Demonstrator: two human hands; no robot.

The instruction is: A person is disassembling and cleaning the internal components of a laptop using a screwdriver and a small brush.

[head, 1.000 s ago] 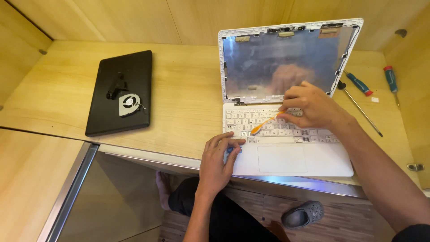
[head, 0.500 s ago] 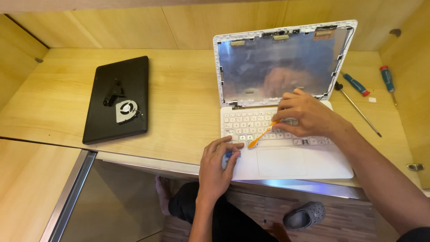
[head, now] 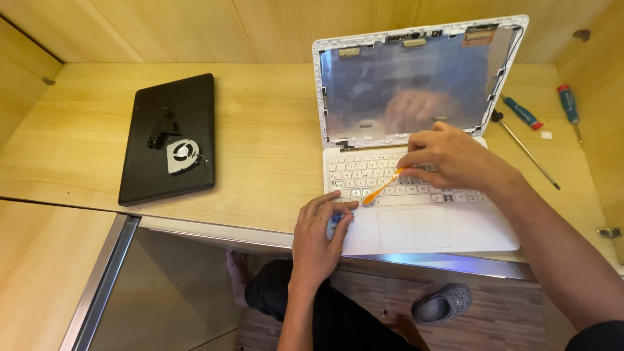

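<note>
Pinching an orange pry tool in the right hand grip; left hand presses white laptop.

The right hand has drawn the orange pry tool leftward and nearer along the keyboard, its tip now at the lowest key row (earlier, mid-keyboard). The left hand fingers have crept slightly toward that tip.

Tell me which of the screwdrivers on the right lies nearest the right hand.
The long plain metal screwdriver with the dark round end, lying diagonally just right of the laptop. The two with blue-and-red handles lie farther back, away from the right hand.
</note>
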